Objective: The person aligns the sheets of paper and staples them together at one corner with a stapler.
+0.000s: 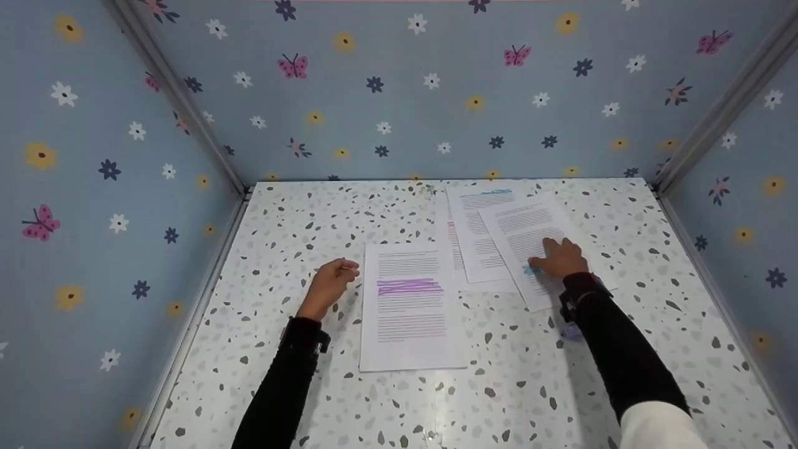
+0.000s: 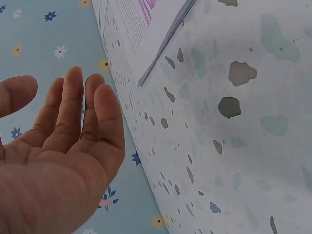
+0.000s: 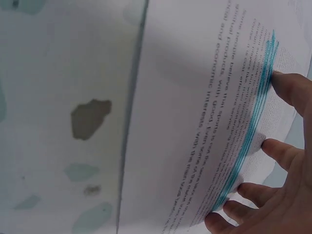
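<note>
My right hand (image 1: 561, 259) rests its spread fingertips on a printed sheet (image 1: 520, 234) at the right. In the right wrist view those fingers (image 3: 278, 151) touch the page along a blue highlighter band (image 3: 253, 124). Beneath that sheet lie other overlapping pages, one with blue marks (image 1: 483, 234) near its top. My left hand (image 1: 330, 284) hovers just left of a stack of printed paper (image 1: 408, 355), whose top page has a thick purple highlight (image 1: 409, 287). Its fingers are relaxed and hold nothing, palm showing in the left wrist view.
A small pale purple thing (image 1: 571, 331) lies partly hidden beside the right sleeve. The white speckled table (image 1: 299, 218) is bounded by a flowered blue panel (image 1: 399, 87) behind, with similar panels at left and right.
</note>
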Demonstrator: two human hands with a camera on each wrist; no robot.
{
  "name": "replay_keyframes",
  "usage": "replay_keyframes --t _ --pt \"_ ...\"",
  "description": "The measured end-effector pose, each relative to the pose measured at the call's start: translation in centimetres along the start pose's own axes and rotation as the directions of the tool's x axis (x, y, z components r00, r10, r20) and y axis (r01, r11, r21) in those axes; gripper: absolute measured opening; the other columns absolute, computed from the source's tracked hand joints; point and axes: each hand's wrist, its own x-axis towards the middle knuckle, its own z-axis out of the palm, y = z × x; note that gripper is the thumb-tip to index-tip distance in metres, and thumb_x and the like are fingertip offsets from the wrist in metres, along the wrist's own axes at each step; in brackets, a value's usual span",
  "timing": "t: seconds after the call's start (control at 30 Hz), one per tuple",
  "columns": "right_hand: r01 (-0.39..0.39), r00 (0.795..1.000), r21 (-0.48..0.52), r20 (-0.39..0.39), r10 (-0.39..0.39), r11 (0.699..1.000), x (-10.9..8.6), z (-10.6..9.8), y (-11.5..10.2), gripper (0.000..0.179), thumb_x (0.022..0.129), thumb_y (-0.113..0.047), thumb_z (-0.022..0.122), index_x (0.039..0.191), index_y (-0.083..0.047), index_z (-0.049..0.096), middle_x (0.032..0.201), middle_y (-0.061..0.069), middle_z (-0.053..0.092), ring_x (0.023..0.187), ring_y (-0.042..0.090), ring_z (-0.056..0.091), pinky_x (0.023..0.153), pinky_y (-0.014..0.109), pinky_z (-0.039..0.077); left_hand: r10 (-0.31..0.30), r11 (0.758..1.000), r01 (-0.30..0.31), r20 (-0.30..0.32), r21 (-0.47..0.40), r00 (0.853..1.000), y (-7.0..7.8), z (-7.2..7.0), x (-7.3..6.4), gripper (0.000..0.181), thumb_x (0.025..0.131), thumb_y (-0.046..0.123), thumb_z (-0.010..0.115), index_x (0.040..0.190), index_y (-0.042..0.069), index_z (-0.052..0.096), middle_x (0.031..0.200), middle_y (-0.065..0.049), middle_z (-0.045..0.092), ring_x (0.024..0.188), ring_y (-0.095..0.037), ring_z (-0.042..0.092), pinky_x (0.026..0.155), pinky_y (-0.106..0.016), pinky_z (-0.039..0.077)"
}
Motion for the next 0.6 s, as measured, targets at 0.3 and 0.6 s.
replay_keyframes --t 0.3,0.6 --pt "-0.007 1.000 -0.022 0.004 0.007 1.000 -0.1 0.2 0.0 0.074 0.098 -0.045 0.052 0.151 0.004 0.036 0.147 0.041 0.031 0.134 0.061 0.028 0.104 0.073 0.029 -0.022 1.000 0.023 0.051 -0.008 0.998 -0.4 0.2 0.0 0.035 0.104 0.017 0.055 0.132 -0.004 0.060 0.120 -0.018 0.064 0.118 -0.039 0.057 0.096 -0.048 0.047" --pt "-0.084 0.996 -0.056 -0.011 0.083 0.995 -0.2 1.4 -2.9 0.060 0.101 -0.042 0.042 0.145 -0.002 0.043 0.139 0.037 0.038 0.125 0.060 0.032 0.099 0.072 0.029 -0.006 1.000 0.007 0.075 -0.013 0.997 -0.1 0.6 0.3 0.035 0.103 0.016 0.055 0.131 -0.004 0.060 0.121 -0.017 0.065 0.118 -0.037 0.057 0.096 -0.050 0.047"
